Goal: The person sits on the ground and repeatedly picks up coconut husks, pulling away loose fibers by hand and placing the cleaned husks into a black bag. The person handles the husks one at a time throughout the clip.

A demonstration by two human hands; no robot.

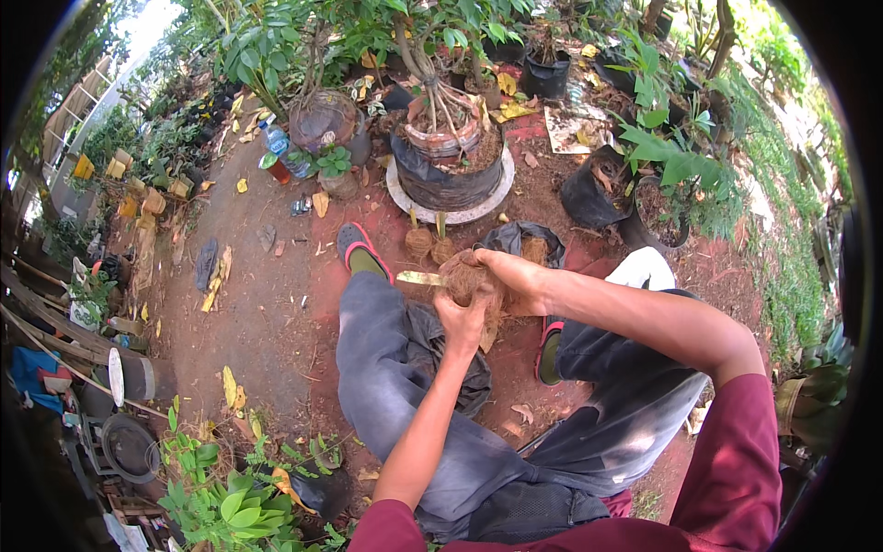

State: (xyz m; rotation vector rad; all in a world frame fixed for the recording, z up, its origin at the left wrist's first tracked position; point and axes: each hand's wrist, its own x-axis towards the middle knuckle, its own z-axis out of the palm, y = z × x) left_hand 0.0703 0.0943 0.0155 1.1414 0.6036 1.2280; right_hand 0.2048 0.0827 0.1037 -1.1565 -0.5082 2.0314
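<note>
Between my two hands is a brown ball of coconut fibre [463,276] with a pale green stem [419,278] sticking out to the left. My left hand [463,317] grips it from below and my right hand [514,276] from the upper right; loose fibres hang under it. Just beyond, two smaller fibre balls [419,243] with short cut stems rest on the soil. A black plastic bag [524,238] behind my right hand has brown fibre in its opening. Another dark plastic sheet [476,379] lies between my legs.
Ahead stands a large potted plant in a black wrap [448,183] on a round pale base. Black plant bags [597,186] are at the right. A water bottle [286,152] and a coconut-like ball planter [323,123] stand at the upper left. Leafy plants [241,504] grow at the lower left.
</note>
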